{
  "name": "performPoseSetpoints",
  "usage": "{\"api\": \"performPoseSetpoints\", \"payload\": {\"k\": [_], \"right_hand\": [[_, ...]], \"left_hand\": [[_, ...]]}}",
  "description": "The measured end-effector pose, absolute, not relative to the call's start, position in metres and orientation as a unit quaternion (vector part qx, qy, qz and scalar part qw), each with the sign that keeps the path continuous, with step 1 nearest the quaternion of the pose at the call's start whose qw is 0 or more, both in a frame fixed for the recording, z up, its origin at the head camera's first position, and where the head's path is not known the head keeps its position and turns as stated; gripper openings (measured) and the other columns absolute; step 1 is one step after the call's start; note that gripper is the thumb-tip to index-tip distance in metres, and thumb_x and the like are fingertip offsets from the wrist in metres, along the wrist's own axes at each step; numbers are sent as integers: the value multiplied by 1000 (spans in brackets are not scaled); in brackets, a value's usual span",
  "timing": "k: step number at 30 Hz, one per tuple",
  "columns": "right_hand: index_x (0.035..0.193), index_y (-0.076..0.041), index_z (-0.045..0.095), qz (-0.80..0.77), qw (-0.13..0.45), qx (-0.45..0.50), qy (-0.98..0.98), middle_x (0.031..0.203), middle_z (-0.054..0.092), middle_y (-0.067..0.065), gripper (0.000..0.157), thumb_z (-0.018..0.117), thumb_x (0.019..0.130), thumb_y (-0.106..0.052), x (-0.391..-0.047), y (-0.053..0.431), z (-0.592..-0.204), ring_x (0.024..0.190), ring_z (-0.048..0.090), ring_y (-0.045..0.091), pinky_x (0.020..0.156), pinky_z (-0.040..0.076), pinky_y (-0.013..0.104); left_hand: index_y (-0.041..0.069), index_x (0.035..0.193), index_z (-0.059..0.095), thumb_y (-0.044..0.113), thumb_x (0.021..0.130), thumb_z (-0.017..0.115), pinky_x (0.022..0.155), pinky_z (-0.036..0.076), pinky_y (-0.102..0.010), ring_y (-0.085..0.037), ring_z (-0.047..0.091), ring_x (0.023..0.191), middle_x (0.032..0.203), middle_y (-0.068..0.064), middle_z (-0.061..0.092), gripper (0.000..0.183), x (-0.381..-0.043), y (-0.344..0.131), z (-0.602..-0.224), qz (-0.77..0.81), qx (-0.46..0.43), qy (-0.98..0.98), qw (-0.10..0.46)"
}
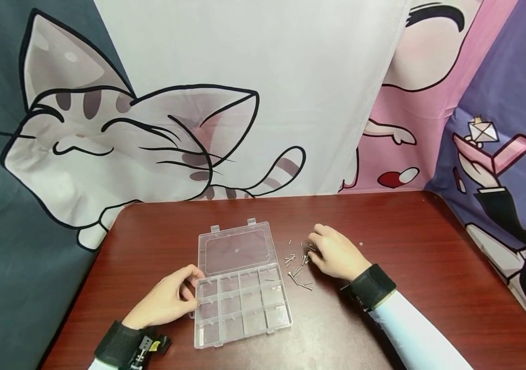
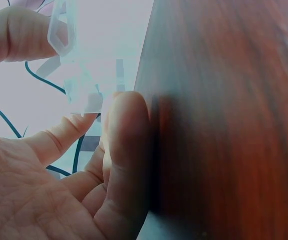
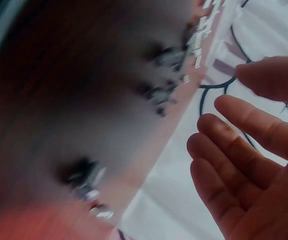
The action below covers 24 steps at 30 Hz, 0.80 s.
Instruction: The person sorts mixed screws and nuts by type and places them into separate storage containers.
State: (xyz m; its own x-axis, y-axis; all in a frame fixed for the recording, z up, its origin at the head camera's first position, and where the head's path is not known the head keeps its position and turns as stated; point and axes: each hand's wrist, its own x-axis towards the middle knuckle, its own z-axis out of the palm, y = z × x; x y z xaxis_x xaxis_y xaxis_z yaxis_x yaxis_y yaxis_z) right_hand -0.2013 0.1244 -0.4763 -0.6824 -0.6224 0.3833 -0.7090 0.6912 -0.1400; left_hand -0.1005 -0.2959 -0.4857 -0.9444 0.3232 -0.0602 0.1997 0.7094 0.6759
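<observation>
A clear plastic compartment box (image 1: pixel 242 329) lies on the table with its lid (image 1: pixel 237 249) folded back. At the box's left side my left hand (image 1: pixel 168 295) holds its edge, thumb near the front and fingers near the hinge. The left wrist view shows the fingers curled against the box wall (image 2: pixel 108 40). Among small metal screws (image 1: pixel 295 277) to the right of the box is my right hand (image 1: pixel 334 252). Its fingers are loosely bent with nothing between them in the right wrist view, close to blurred metal pieces (image 3: pixel 161 92).
The brown wooden table (image 1: pixel 429 288) has rounded far corners. A tiny ring-like piece (image 1: pixel 361 243) lies right of the right hand. Behind the table hangs a printed cloth (image 1: pixel 263 51) with cartoon cats. A black band is on each wrist.
</observation>
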Motion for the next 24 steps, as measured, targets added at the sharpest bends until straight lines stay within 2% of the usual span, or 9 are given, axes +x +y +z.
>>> {"api": "performPoseSetpoints", "payload": {"k": [3,13,19,24], "right_hand": [[84,-11,65,127,157,358,-911,79,46,-3,13,74,76,-15,-205,129,-480,71,51,17,66,49,35],[75,-14,67,126,122,321,-930,72,53,-3,9,76,75,-13,-210,127,-483,67,58,18,64,51,37],[68,-16,60,119,105,290,-944,66,50,-3,14,72,72,-11,-213,124,-484,63,56,18,59,49,39],[60,-18,50,115,89,275,-950,58,45,-6,21,69,67,-12,-215,122,-483,55,48,15,52,44,36]], "left_hand": [[20,111,58,9,74,68,61,47,-24,-8,54,70,93,-2,53,40,-100,-296,-486,354,145,920,85],[20,112,58,9,75,69,59,47,-24,-12,55,70,94,-3,54,40,-100,-296,-485,360,145,918,84],[20,112,58,9,75,69,59,47,-24,-13,55,70,95,-3,54,40,-100,-295,-484,362,143,917,85],[20,111,58,9,74,69,60,48,-24,-11,55,71,95,-1,55,40,-100,-295,-485,358,141,920,81]]}}
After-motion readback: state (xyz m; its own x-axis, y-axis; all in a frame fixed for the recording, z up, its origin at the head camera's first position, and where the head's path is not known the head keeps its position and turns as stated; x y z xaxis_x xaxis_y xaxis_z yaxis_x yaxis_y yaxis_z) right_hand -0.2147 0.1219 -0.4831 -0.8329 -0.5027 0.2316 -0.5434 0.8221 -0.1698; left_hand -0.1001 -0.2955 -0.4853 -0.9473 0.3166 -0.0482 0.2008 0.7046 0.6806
